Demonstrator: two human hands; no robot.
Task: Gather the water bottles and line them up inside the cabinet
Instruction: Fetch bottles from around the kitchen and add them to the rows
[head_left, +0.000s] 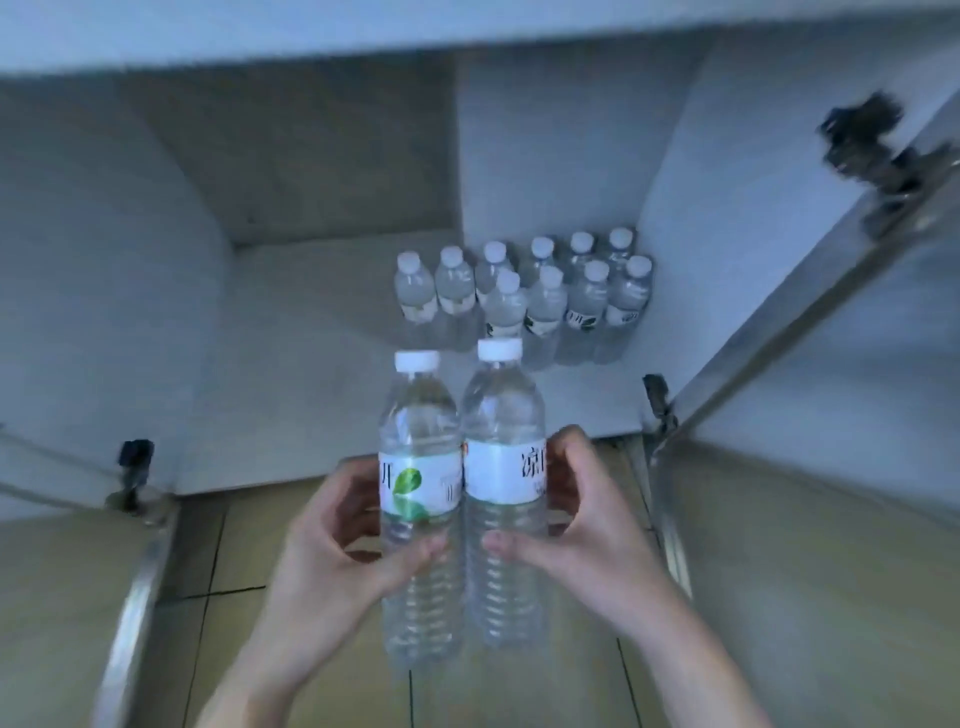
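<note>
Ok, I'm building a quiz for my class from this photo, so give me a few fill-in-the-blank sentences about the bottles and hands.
1. Each hand grips ___ bottle: left hand, right hand.
2. The left held bottle has a green ___ on its label.
3. The stored bottles stand in the cabinet's back ___ corner.
4. Every visible cap is ___.

Missing words: one; leaf; right; white

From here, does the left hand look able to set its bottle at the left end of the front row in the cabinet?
Probably yes. The left hand grips its bottle before the open cabinet; the floor left of the front row is bare, and both doors stand open.
</note>
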